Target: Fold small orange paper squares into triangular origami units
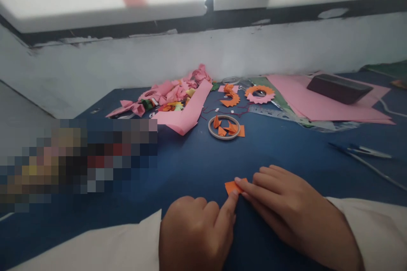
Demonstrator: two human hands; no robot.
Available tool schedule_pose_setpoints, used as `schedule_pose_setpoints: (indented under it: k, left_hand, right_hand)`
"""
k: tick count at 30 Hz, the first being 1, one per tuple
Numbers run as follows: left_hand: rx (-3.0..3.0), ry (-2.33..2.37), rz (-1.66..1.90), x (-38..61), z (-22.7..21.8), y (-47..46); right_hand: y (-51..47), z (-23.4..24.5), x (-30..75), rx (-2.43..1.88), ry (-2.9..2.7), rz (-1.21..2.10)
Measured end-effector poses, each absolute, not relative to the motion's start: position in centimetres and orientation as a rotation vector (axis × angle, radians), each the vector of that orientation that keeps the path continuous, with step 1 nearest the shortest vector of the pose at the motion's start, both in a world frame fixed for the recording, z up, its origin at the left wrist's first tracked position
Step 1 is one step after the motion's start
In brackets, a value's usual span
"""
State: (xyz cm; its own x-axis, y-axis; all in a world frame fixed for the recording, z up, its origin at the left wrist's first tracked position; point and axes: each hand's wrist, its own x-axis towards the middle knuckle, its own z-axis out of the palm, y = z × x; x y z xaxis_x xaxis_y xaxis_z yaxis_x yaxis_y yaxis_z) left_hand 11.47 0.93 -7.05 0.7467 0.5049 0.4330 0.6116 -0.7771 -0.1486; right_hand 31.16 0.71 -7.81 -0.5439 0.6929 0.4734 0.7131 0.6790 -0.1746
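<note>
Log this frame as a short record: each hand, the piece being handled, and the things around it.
Left hand: index fingertip at the orange paper's near edge
Right hand: fingertip on the same paper
Beyond the hands: ring around orange folded pieces
Farther back: pink-and-orange paper wheel
Back right: black block on pink sheets

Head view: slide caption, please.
Left hand and right hand touch orange paper on a blue table, a ring around folded orange pieces beyond.
</note>
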Motion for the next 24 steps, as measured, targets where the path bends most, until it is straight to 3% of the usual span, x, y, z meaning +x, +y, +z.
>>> schedule_pose_setpoints:
  k: [17,24]
  left_hand:
    - [-2.649,-0.840,-0.569,11.34,-7.24,1.30]
    - [-2.627,-0.812,-0.566,11.32,-7.38,1.34]
  right_hand:
    - [0.00,-7.56,30.66,-1.006,-2.405,-0.490]
    - [-0.23,-7.45,30.52,-0.952,-2.424,-0.491]
